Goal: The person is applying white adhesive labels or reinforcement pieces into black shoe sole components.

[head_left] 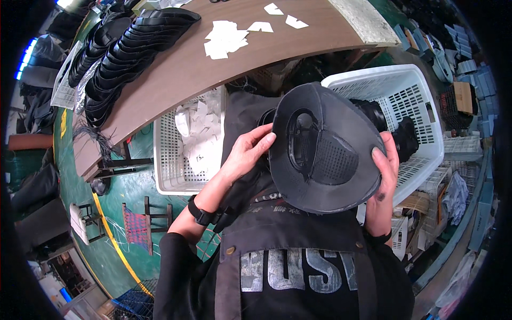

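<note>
Dark apron (293, 232) over black shirt (298, 302) closest to camera, large pale print across the chest. Just beyond, black brimmed hat (341, 194) held up between both hands, opening facing the camera, perforated panel visible inside. Left hand (248, 152) pinches left brim edge, thumb on the near face; dark watch (200, 214) on that wrist. Right hand (388, 169) grips right brim edge, thumb on top, fingers partly hidden; dark band on that wrist too. Behind hat, to the right: white basket (431, 152) with black items (406, 140) inside, exact kind unclear. Left of hat: second white basket (159, 160) holding white scraps (198, 146). Farther out, brown desk (298, 45): loose white cut pieces (224, 41), rows of nested black curved pieces (141, 50) at left. Green floor (104, 256), yellow line.
</note>
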